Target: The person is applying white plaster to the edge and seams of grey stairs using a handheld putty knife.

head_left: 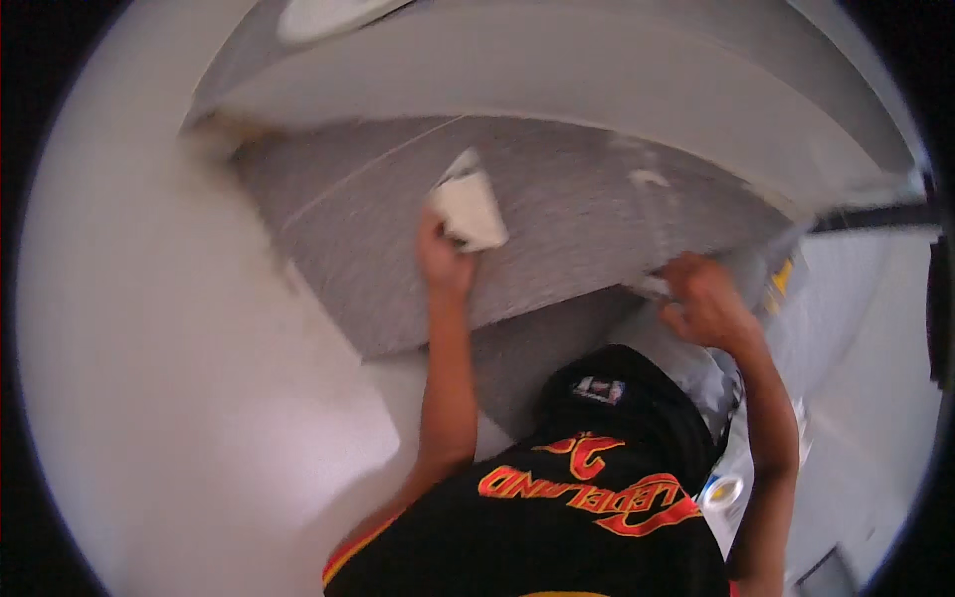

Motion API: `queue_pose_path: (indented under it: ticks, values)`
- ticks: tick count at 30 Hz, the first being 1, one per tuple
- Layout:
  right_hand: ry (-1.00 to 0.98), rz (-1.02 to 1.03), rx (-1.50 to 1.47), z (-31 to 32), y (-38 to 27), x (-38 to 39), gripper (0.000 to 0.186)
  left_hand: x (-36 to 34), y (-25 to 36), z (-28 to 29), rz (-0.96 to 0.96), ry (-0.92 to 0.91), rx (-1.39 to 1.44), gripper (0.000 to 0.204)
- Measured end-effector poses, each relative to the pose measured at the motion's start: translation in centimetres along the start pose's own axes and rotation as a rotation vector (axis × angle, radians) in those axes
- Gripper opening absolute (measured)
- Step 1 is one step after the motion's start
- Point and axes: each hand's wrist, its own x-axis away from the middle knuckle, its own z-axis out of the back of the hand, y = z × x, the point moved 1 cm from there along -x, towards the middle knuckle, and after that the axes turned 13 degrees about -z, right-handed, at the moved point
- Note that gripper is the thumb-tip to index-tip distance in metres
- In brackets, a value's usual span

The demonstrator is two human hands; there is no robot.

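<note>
My left hand (445, 257) is raised over the grey surface, fingers closed round a cream-coloured flat block (474, 211). The block has angular corners, and a pale pointed edge shows at its top; I cannot make out its exact kind. Off to the right, my right hand (708, 306) is closed with the fingers bent. A small whitish flat thing (649, 287) juts out from its fingertips towards the left, by the near edge of the grey surface. Blur and the fingers hide most of its shape.
The grey speckled surface (348, 229) has a pale seam across it. Behind it curves a light panel (497, 80); at left stands a pale wall (149, 398). A tape roll (722, 494) lies near my right forearm, a yellow item (780, 283) beyond my right hand.
</note>
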Motion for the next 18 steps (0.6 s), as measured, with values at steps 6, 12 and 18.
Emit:
queue_pose_path:
  ticks: [6,12,18]
  values:
    - [0.088,-0.086,-0.351,2.8,0.5,3.8,0.028,3.3,0.1,-5.3,0.292,-0.080,-0.065,0.043]
    - [0.394,-0.094,-0.707,4.0,0.8,5.5,0.024,7.3,-3.1,-10.4,0.472,-0.119,-0.063,0.041]
    - [0.508,-0.122,-0.976,2.5,1.3,4.5,0.023,8.0,-4.2,-13.3,0.491,-0.145,-0.007,0.040]
